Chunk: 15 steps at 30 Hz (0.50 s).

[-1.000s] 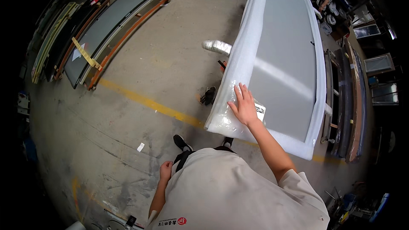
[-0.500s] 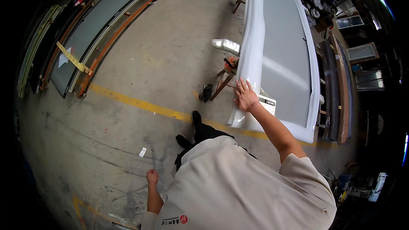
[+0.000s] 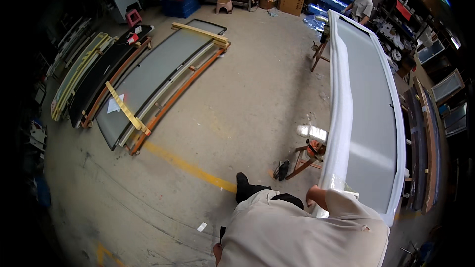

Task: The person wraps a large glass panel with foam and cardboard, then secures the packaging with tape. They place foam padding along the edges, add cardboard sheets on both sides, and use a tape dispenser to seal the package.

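While the panel (image 3: 371,99) lies to the person's right, its long axis running from beside the body away to the far end, foam (image 3: 340,104) runs along its left edge. The right hand (image 3: 311,195) is the nearer, by the foam at the near end, with most of the panel ahead and rightward; the left hand (image 3: 217,250) hangs well apart, and I cannot tell either's finger spread.

You wear a loose, pale beige shirt (image 3: 302,235) of plain, softly creased cloth, its right sleeve (image 3: 346,206) short and wide. A small mark (image 3: 366,228), too tiny to make out, spots the fabric. Below, you have black trousers (image 3: 253,192) and a dark shoe (image 3: 241,179).
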Each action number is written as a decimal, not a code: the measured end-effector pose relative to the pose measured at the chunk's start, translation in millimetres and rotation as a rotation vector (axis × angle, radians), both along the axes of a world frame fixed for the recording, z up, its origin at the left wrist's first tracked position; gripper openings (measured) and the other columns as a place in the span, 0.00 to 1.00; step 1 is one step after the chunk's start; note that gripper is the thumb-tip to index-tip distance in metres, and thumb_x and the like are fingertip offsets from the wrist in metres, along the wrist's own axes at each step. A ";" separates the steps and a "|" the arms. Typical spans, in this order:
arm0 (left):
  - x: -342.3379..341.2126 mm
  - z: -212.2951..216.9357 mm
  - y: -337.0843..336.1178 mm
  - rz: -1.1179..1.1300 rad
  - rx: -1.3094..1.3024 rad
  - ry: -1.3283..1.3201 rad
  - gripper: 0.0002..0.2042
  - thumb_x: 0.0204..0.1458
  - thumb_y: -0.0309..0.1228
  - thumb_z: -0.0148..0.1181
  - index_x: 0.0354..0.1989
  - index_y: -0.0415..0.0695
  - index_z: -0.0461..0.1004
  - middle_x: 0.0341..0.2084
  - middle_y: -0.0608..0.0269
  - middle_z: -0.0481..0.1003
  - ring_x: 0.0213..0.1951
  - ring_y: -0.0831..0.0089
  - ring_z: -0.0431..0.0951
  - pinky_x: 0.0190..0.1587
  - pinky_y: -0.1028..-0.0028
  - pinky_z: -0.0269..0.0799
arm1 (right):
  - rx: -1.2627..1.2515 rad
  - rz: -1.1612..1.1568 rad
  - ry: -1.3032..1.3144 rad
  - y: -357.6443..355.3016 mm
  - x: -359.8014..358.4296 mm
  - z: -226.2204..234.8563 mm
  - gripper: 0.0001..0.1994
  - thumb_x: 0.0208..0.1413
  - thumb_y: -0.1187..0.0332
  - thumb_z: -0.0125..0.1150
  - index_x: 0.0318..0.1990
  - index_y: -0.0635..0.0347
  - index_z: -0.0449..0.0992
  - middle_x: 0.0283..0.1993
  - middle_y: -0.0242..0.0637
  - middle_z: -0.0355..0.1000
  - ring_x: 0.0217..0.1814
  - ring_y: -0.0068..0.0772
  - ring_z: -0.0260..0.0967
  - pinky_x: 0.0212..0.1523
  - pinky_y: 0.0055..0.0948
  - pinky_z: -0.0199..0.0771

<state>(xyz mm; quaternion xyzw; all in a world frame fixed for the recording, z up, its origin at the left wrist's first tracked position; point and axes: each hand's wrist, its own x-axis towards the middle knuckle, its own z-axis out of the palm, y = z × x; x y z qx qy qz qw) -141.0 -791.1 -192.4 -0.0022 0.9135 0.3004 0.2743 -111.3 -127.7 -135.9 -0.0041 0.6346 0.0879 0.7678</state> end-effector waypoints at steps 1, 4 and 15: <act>-15.4 12.2 5.6 0.073 -0.003 -0.063 0.13 0.67 0.33 0.59 0.43 0.33 0.82 0.28 0.55 0.83 0.30 0.69 0.83 0.35 0.65 0.79 | -0.039 0.010 0.029 -11.4 -22.0 19.6 0.34 0.60 0.34 0.61 0.70 0.36 0.77 0.71 0.28 0.75 0.72 0.40 0.71 0.72 0.50 0.65; -81.7 29.6 45.4 0.128 0.031 -0.217 0.13 0.67 0.34 0.58 0.41 0.35 0.81 0.27 0.56 0.82 0.29 0.69 0.82 0.33 0.66 0.78 | -0.087 -0.116 -0.055 -2.6 -22.9 10.2 0.34 0.59 0.35 0.65 0.70 0.36 0.77 0.71 0.28 0.75 0.74 0.41 0.69 0.71 0.54 0.67; -443.7 30.5 156.3 -0.166 0.184 -0.287 0.14 0.69 0.38 0.57 0.36 0.41 0.78 0.23 0.61 0.77 0.24 0.72 0.77 0.25 0.68 0.74 | -0.021 -0.979 0.603 4.9 -86.7 -36.9 0.28 0.63 0.40 0.59 0.60 0.47 0.84 0.62 0.45 0.80 0.66 0.54 0.75 0.66 0.49 0.74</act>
